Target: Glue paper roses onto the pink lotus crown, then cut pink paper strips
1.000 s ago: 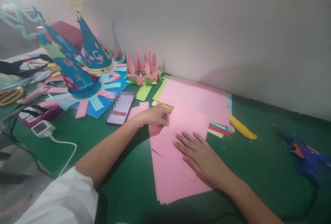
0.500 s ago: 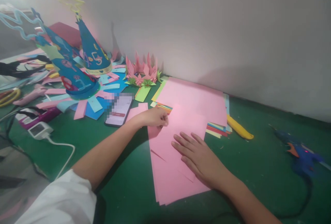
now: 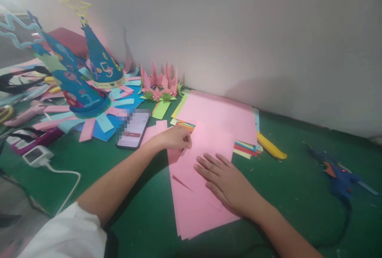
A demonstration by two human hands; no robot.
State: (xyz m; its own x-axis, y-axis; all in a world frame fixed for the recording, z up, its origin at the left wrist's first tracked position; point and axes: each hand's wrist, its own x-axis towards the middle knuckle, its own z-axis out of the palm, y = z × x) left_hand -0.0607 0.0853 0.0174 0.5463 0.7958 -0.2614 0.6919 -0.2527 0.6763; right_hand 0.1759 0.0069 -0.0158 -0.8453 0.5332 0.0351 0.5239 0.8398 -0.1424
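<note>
1. Head view: Pink sheets point(image 3: 199, 222) are spread in a slightly fanned pile on a green tabletop point(image 3: 143, 222), directly before the worker. Their long axis is run from the worker's side toward the wall point(image 3: 209, 31), with the narrow ends turned near and far. A dark slanting line is seen across their left part.

2. At the pile's far left edge, the left hand point(image 3: 178, 137) is set down with its fingers curled in together; whether paper is pinched between them cannot be told.

3. Lower and to the right, the right hand point(image 3: 221, 182) is laid palm down on the pink sheets, its fingers stretched out and slightly parted.

4. Beyond the pile, a wider pink sheet point(image 3: 221, 111) is placed with its long axis along the wall, atop coloured papers point(image 3: 246, 150). A yellow tool point(image 3: 271, 146) is left just beside it.

5. The left forearm is flanked by a phone point(image 3: 134, 130); farther back, a pink paper crown point(image 3: 160, 85) is stood upright.
</note>
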